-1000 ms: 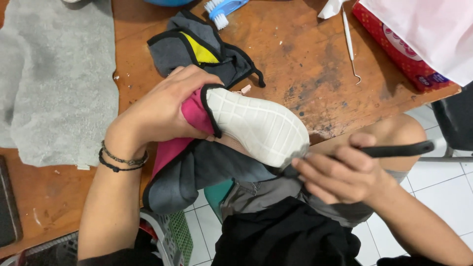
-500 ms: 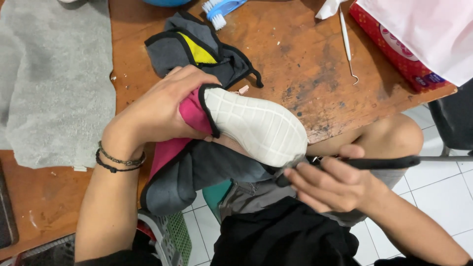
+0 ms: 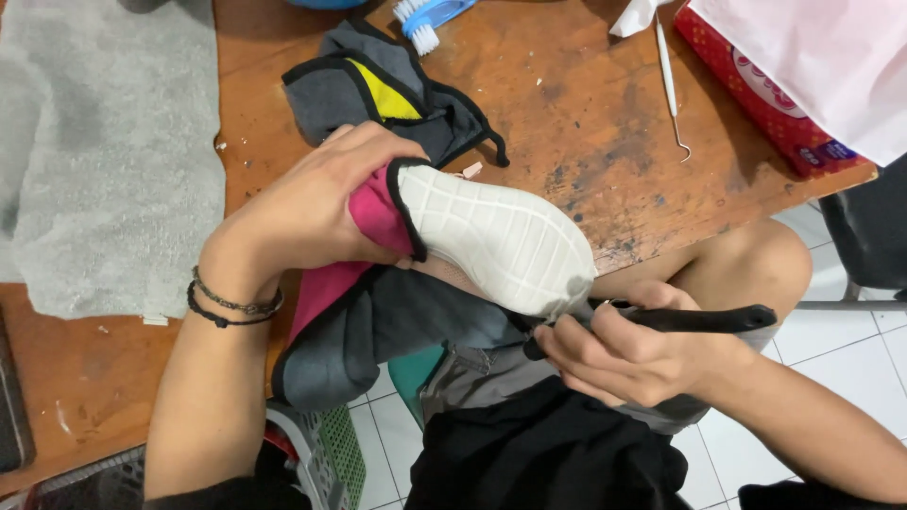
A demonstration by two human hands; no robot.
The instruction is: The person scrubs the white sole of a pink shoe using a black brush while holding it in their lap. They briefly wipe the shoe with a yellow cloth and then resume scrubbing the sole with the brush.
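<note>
Centrally, shoe (image 3: 453,255) held sole-up over the lap, white tread facing camera, at the wooden worktop (image 3: 586,142) edge. Left hand (image 3: 312,203) grip wrapped round the pink heel. Right hand (image 3: 628,354) grip closed on a black-handled tool (image 3: 699,318) at the toe. Behind: second grey-yellow shoe (image 3: 378,94), grey cloth (image 3: 104,151), blue brush (image 3: 425,17), metal hook pick (image 3: 669,80).

Brush (image 3: 430,17) cut by top edge.

White-soled pink shoe (image 3: 491,241) upturned; black tool (image 3: 694,318) at toe.
</note>
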